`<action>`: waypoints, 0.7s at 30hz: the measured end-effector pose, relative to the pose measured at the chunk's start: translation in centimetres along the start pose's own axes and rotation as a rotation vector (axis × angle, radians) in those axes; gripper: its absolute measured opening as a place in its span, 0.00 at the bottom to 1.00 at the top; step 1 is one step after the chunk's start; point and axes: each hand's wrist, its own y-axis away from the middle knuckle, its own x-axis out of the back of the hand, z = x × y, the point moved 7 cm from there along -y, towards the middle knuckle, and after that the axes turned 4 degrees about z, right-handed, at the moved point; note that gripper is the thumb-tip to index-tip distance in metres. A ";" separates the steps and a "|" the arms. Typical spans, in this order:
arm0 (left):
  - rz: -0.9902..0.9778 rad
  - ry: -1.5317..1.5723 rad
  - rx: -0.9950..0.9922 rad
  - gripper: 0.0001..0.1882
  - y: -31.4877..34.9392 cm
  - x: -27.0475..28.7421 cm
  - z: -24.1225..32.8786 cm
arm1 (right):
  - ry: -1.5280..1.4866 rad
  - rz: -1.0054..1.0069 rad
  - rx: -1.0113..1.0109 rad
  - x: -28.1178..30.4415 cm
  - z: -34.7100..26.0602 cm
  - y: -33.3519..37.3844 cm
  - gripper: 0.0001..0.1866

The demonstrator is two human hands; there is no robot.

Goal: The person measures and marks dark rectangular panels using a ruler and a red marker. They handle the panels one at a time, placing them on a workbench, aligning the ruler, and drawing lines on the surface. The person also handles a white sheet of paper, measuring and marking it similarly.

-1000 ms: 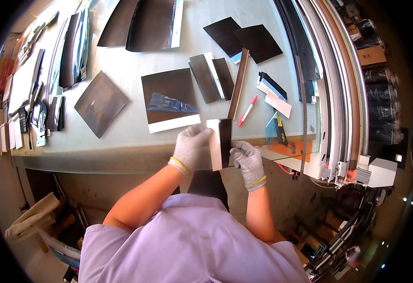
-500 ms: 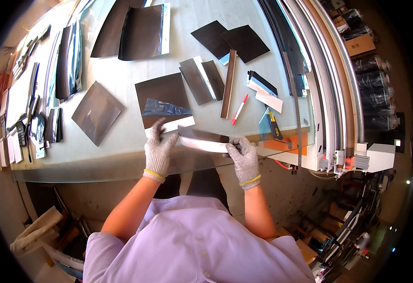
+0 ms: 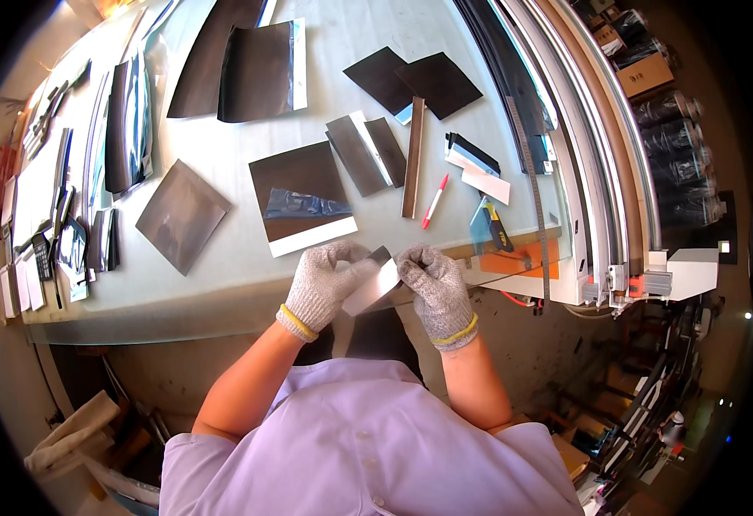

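Note:
Both hands wear grey knit gloves with yellow cuffs and meet over the table's near edge. A small strip of film (image 3: 375,289), dark on one face and white on the other, lies tilted between them. My left hand (image 3: 327,282) is closed on its left part, thumb on top. My right hand (image 3: 435,291) pinches its upper right corner; those fingertips hide the corner itself. Just beyond my left hand lies a dark square sheet (image 3: 299,172) with a white border and a crumpled clear-blue film piece (image 3: 303,204) on it.
On the glass-topped table (image 3: 222,297) lie a brown strip (image 3: 413,159), a red-and-white marker (image 3: 435,201), a black-and-yellow utility knife (image 3: 499,228), a steel ruler (image 3: 530,172) and several dark sheets (image 3: 260,69). Metal rails (image 3: 604,129) run along the right side.
My hands have come closer together. The strip has swung from nearly level to a steep tilt, and my left hand, looser before, now grips it.

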 end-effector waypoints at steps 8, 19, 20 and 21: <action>0.019 -0.225 -0.283 0.12 1.1 -0.4 2.1 | -0.074 -0.015 -0.128 -0.9 1.7 0.2 0.06; 0.168 -0.271 -0.312 0.12 1.1 -0.7 1.5 | 0.238 0.088 0.181 0.6 0.1 -0.2 0.09; 0.177 -0.288 -0.309 0.12 1.1 -0.9 1.4 | 0.144 0.125 0.238 0.8 -0.7 0.0 0.08; 0.184 -0.304 -0.307 0.12 0.9 -1.1 1.4 | 0.158 0.105 0.218 0.8 -0.6 -0.1 0.07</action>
